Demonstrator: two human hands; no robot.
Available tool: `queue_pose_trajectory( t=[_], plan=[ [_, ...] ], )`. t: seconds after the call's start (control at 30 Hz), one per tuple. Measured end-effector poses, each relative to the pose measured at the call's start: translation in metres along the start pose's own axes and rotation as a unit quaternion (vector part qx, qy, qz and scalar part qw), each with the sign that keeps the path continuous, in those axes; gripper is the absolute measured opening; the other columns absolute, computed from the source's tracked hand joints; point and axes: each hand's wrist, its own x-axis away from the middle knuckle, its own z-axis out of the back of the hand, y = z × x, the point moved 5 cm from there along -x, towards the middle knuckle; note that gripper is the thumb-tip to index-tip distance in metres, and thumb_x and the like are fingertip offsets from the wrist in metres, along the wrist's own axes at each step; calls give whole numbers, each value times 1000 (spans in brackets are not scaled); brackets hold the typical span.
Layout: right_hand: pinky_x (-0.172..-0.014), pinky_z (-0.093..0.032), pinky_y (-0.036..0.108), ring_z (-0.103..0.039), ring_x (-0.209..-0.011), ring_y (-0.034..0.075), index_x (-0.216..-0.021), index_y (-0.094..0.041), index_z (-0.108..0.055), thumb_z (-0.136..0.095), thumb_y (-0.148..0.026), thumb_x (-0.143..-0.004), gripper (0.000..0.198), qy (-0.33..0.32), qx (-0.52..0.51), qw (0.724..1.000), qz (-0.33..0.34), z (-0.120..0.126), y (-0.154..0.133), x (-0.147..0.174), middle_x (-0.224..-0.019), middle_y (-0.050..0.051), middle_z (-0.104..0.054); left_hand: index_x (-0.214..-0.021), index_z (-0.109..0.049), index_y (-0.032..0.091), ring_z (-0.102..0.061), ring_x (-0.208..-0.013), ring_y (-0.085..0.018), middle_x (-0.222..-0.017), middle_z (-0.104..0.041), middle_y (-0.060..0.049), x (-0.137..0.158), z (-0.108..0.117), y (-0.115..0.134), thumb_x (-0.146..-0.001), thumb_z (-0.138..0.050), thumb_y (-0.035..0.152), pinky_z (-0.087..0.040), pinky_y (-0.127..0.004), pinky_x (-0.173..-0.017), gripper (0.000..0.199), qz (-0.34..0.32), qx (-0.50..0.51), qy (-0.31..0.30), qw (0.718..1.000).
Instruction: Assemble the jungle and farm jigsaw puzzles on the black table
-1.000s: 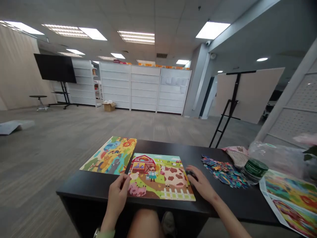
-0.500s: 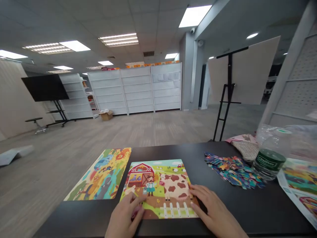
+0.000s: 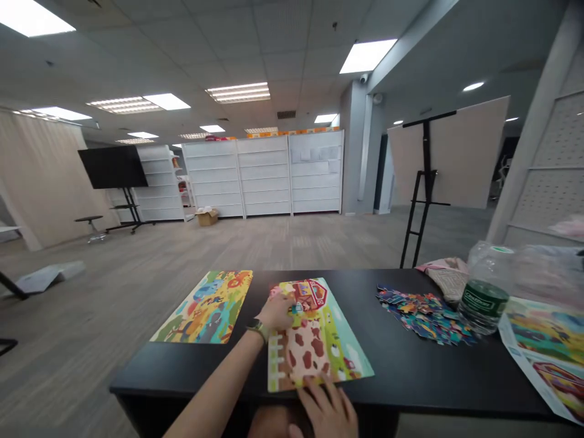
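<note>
A farm picture board (image 3: 314,340) with a cow and a red barn lies turned sideways on the black table. My left hand (image 3: 276,313), wearing a dark watch on a green band, is closed at the board's far left side, its fingers over the printed face. Along the near edge, my right hand (image 3: 328,407) has its fingers spread, with the fingertips touching the board beside the cow. My right thumb is partly cut off by the frame's bottom. Left of the farm board lies an animal picture board (image 3: 205,307) with a lion.
Several loose puzzle pieces (image 3: 426,313) form a pile to the right. Beyond them stand a water bottle (image 3: 484,295) and a patterned pouch (image 3: 444,280). A printed sheet (image 3: 542,347) lies at the far right of the black table (image 3: 401,371).
The farm board has turned about a quarter turn clockwise. My left hand has moved forward to its far left side, and my right hand has come back to the near edge. The view has shifted.
</note>
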Motion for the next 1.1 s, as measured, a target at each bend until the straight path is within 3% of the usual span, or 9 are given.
queue_pose_trajectory(
  t=[0.1,0.17,0.23,0.27,0.33,0.4,0.53,0.67,1.1],
  plan=[
    [-104,-47,55,-50,-133,42,-134,-33,-61,-74,-38,-71,65,-29,-42,996,70,-3,-43,-34,-147,6,-52,-151,-38,34,-16,-148,-46,-162,-27,-11,-8,-21,25,-86,-47,62,-17,-72,-111,71,14,-2,18,1000],
    [-104,-48,52,-54,-130,39,-125,-30,-68,-72,-37,-74,52,-2,-62,994,92,14,-45,-45,-142,6,-58,-154,-29,38,-7,-150,-44,-165,-19,-7,-7,-33,30,-88,-37,68,-6,-75,-111,73,1,0,40,999],
    [-103,-50,47,-58,-126,33,-116,-29,-72,-61,-36,-84,34,74,-75,991,76,42,-22,-48,-132,5,-67,-155,-25,40,-5,-151,-42,-166,-18,-4,-5,-40,25,-89,-31,71,-2,-73,-113,73,-9,-7,68,998],
    [-105,-49,47,-58,-127,32,-116,-27,-72,-53,-36,-90,33,123,-71,989,33,58,-1,-48,-129,6,-68,-155,-25,40,-5,-151,-41,-166,-18,-3,-4,-40,19,-89,-29,72,-2,-71,-114,73,-8,-11,80,997],
    [-109,-45,49,-57,-127,30,-113,-23,-73,-43,-39,-95,38,184,-49,980,-57,84,48,-48,-126,9,-69,-155,-27,40,-5,-151,-40,-165,-19,-3,-3,-39,5,-89,-27,73,-3,-70,-114,74,9,-13,94,995],
    [-110,-43,50,-56,-128,33,-115,-16,-72,-41,-39,-93,45,190,-3,974,-122,96,92,-51,-128,14,-67,-154,-29,39,-7,-151,-40,-165,-21,-3,-4,-35,-10,-89,-26,74,-4,-70,-114,74,35,-13,106,994],
    [-112,-38,56,-45,-138,38,-130,-18,-66,-47,-49,-88,55,96,83,978,-164,82,138,-60,-142,14,-58,-154,-30,39,-9,-151,-39,-165,-22,-3,-11,-29,-29,-89,-25,73,-5,-70,-114,73,63,-15,112,992],
    [-115,-34,55,-41,-141,37,-135,-26,-63,-48,-56,-88,58,68,96,983,-137,68,139,-59,-148,10,-52,-156,-26,38,-10,-151,-40,-165,-20,-5,-20,-26,-45,-87,-23,77,-4,-71,-114,79,99,-19,97,990],
    [-114,-36,54,-41,-141,36,-133,-26,-64,-49,-59,-88,58,64,75,986,-136,69,143,-55,-148,10,-52,-155,-28,38,-6,-151,-40,-165,-21,-3,-30,-25,-59,-89,-29,73,-3,-69,-115,75,90,-24,115,989]
  ],
)
